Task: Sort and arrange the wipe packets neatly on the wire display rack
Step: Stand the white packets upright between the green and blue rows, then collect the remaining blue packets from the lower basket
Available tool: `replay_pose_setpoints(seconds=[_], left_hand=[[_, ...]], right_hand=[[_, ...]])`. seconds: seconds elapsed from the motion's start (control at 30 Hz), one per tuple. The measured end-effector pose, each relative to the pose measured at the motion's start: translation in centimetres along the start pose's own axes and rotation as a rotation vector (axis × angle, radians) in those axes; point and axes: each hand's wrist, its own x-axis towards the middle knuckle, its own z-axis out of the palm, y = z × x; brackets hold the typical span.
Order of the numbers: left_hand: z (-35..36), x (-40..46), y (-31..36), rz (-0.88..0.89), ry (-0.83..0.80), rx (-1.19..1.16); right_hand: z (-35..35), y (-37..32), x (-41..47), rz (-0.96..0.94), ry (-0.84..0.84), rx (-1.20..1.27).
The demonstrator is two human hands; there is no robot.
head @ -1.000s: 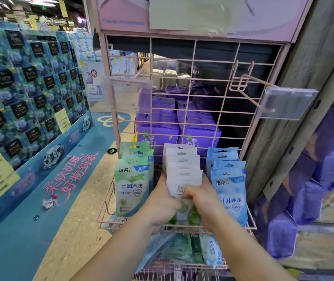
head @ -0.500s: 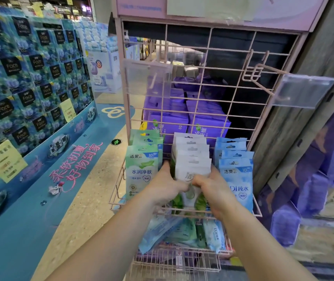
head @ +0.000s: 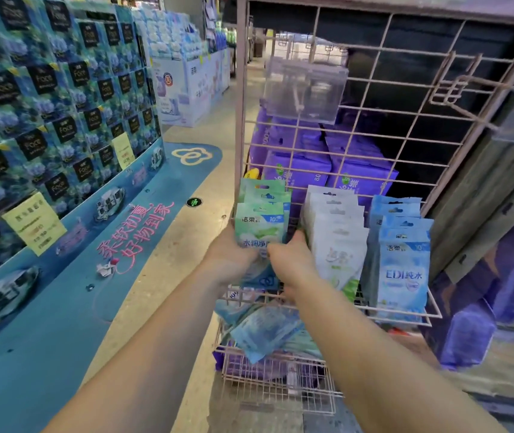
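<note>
shop aisle — both hands grip green packets [head: 260, 226], "10" label

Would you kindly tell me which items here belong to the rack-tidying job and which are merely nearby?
Part of the job:
green packets, gripped by left hand and right hand
white packets
blue packets
wire rack

Merely nearby:
purple packs
tissue wall display
</note>
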Motion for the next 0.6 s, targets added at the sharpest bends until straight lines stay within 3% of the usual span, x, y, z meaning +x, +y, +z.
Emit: replay_pose_setpoints(seconds=[0.1,0.27,0.53,0.6], left_hand=[[0.3,0.5,0.3,0.034,-0.041,0.013],[-0.3,0.7,-0.3,0.082,-0.041,-0.045],[-0.1,1.3,0.1,0.047,-0.140,0.113],[-0.5,1.0,0.3,0.018,-0.090,0.088]], right_hand=[[1.6,-0.1,2.0,0.065,-0.051,0.109],[1.6,1.4,2.6,-0.046,-0.078,0.003],[0.4,1.3,2.1,0.012,-0.134,0.003],[0.2,1.0,1.6,0.017,-0.150,0.022]])
